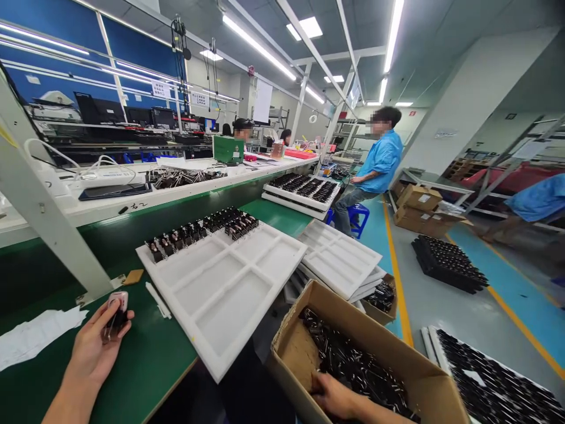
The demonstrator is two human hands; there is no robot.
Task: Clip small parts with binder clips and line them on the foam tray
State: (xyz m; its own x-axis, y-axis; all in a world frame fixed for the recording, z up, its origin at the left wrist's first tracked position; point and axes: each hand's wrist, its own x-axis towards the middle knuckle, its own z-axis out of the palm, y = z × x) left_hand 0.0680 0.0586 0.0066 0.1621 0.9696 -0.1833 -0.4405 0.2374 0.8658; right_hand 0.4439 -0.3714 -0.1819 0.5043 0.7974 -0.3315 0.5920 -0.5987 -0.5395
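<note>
At the lower left, my left hand (95,344) is closed around a small black part (116,318) with a pinkish, shiny top and thin metal prongs. Beneath it is the green tabletop (150,371). My right hand (333,396) reaches into an open cardboard box (291,347), its fingers curled down by the inner wall; whatever they grip is hidden. Loose black parts with metal pins (353,359) lie heaped in that box. Between my hands a white foam tray (229,262) overhangs the table edge, with black parts (203,229) standing in its far compartments.
White strips (158,300), a tan block (133,277) and crumpled paper (39,335) lie around my left hand. Stacked foam trays (339,256) stand behind the box. A filled tray (304,189) sits farther back. A person in blue (382,156) sits beyond; a metal post (57,229) rises left.
</note>
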